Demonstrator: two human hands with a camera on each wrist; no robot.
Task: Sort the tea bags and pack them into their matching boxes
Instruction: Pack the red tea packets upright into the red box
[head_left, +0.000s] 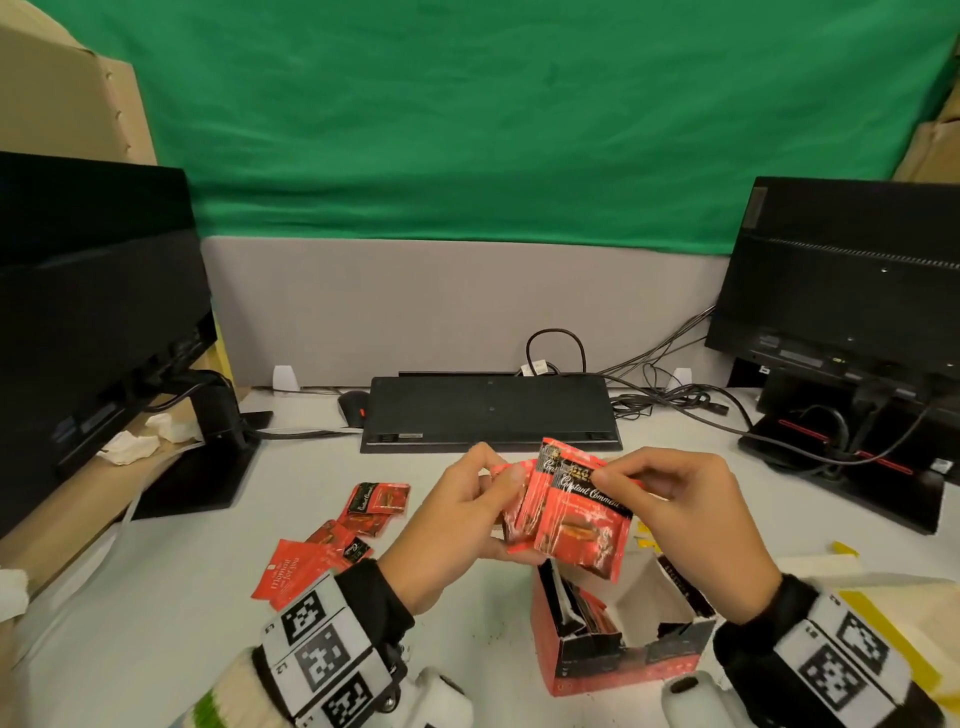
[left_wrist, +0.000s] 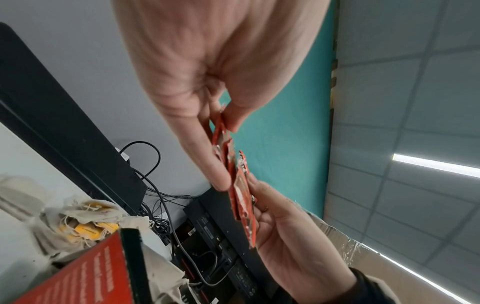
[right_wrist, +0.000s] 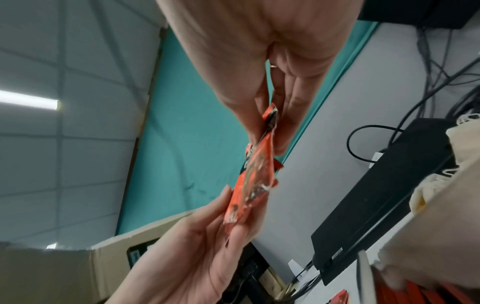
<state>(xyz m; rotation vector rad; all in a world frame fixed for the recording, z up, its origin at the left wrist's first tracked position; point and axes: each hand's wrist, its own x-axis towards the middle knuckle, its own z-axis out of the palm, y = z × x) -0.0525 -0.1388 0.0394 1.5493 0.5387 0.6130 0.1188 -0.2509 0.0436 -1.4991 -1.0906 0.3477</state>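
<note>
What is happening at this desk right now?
A person is sorting tea bags. Both hands hold a small stack of red foil tea packets above an open red-and-black cardboard box: the left hand grips the stack, the right hand pinches the front packet's top edge. More red packets lie loose on the white desk.
</note>
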